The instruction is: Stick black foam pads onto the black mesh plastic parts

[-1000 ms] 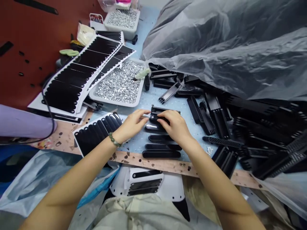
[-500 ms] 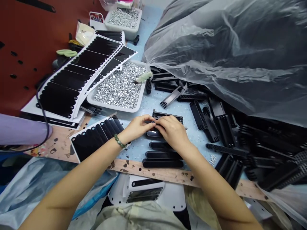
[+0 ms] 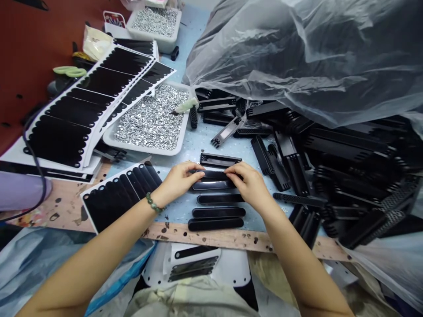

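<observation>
Between my two hands stretches a thin black strip, lying over a row of long black round-ended bars. My left hand pinches its left end between thumb and fingers. At the opposite end, my right hand pinches it the same way. Just below the strip is a glossy black bar, and several more bars lie parallel nearer the table edge. Beyond the strip sits a slotted black piece. A sheet of black strips lies left of my left hand.
A white tray of small metal parts stands behind, with a brush-like tool on it. Stacked strip sheets are at left, near green-handled scissors. Loose black parts pile at right under a big plastic bag.
My hands have moved apart, from close together to opposite ends of the black strip. The view has shifted slightly, so the table things appear farther left.
</observation>
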Motion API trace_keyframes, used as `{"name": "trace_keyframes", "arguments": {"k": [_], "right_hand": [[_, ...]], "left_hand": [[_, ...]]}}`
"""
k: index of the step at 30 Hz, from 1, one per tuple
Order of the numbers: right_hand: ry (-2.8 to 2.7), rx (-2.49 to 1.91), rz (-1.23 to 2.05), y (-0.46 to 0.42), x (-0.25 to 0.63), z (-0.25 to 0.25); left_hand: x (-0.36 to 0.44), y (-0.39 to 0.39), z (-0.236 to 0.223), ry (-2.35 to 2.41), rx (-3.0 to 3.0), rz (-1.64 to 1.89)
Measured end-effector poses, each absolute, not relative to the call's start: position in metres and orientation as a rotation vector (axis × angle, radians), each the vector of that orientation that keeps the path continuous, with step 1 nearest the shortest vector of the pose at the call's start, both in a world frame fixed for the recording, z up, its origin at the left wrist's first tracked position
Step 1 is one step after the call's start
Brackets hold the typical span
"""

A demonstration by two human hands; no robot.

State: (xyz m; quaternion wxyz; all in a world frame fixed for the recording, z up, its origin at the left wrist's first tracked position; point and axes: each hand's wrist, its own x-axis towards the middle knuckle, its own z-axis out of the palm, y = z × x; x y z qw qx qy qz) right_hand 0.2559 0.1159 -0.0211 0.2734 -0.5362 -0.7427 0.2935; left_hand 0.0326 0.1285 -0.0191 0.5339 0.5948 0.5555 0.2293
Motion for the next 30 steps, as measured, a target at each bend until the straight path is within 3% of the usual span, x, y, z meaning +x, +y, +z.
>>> {"name": "trace_keyframes", "arguments": {"k": [16,23,30], "right_hand": [[-2.072,-1.545,0.706,0.109,0.253,-0.015],[-2.027,-1.847,0.574,0.117,0.267,-0.011],[-1.390,-1.609,0.951,0.092,0.320,-0.031]], "left_hand": [[0.031,0.122,-0.014,1.310,1.667,0.546],[0.031,0.127,-0.016,1.319,1.589,0.494],[0.043,0.104,0.021,1.431,2.373,0.289]]}}
